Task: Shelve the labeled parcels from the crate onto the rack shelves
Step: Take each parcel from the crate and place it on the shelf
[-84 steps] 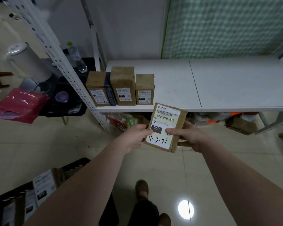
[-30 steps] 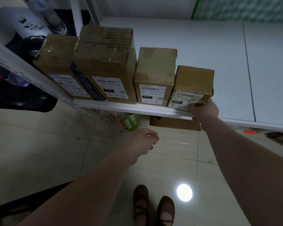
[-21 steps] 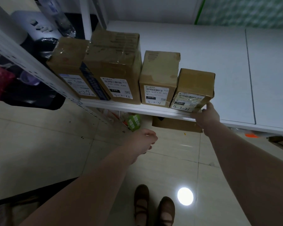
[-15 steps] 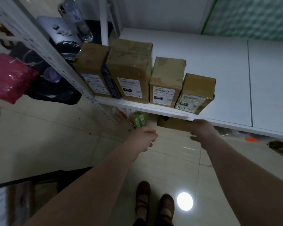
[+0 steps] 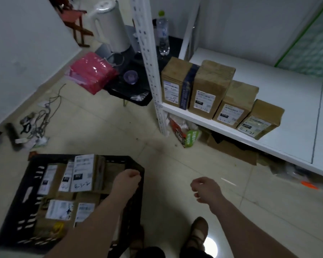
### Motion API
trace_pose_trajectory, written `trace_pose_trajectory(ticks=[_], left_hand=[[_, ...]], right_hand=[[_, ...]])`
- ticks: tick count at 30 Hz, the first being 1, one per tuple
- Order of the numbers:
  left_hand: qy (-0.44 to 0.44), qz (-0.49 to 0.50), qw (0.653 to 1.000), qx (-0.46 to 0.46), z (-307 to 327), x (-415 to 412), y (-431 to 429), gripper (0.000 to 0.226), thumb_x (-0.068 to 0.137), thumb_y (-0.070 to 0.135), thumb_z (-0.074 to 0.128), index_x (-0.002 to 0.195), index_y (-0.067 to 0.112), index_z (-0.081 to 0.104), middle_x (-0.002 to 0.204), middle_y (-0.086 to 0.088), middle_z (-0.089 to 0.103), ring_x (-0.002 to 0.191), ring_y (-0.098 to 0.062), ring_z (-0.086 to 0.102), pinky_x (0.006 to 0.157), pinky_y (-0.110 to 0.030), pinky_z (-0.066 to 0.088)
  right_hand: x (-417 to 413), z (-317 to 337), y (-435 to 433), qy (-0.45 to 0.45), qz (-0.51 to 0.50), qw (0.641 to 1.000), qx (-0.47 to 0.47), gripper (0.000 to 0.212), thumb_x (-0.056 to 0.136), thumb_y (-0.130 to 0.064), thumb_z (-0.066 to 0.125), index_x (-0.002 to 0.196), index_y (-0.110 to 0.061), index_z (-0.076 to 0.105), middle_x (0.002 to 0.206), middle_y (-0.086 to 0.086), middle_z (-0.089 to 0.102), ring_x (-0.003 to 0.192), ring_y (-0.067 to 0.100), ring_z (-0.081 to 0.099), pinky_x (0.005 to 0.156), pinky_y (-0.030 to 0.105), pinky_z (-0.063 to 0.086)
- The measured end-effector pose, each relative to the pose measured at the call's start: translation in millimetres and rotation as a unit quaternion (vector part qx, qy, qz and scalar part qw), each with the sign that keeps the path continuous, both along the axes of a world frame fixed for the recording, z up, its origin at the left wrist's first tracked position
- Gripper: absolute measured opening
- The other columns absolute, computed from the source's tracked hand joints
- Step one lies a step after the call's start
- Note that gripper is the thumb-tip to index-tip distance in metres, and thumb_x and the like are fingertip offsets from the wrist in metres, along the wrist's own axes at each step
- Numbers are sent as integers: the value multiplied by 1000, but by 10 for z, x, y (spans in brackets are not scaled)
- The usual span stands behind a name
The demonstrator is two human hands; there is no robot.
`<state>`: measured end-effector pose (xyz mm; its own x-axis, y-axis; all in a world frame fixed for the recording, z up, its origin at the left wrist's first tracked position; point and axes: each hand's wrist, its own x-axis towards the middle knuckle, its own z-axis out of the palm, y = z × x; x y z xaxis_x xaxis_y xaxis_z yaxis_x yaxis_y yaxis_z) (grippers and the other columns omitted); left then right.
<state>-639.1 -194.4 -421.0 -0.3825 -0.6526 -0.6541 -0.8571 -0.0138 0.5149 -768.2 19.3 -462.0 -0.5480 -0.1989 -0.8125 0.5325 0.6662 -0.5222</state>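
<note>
1. Head view: four labeled parcels (image 5: pixel 222 97) are lined up on the white rack shelf (image 5: pixel 287 116); others are stacked in the black crate (image 5: pixel 34 175).
2. Left hand (image 5: pixel 128 183) is held loosely curled, empty, over the crate's right rim; right hand (image 5: pixel 206 189) is loosely curled, empty, above the floor.

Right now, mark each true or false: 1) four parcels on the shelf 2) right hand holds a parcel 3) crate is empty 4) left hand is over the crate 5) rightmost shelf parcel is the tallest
1) True: four parcels stand in a row on the shelf.
2) False: the right hand holds nothing.
3) False: the crate holds several labeled parcels.
4) True: the left hand is over the crate's right side.
5) False: the rightmost parcel is the shortest.
</note>
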Motion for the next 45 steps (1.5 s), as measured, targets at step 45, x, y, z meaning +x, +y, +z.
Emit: trace_pose_trajectory(ticks=[45], left_hand=[[262,158,916,260,609,1531,-1273,25,87,21,63,110,13,58,108,-12,70,93,-30,70,83,-51,56]], right_hand=[[1856,702,-1959,-157,-170,901,-367,31,71,-8,68,94,-17,49,90,4,73,90,28,64,61,32,52]])
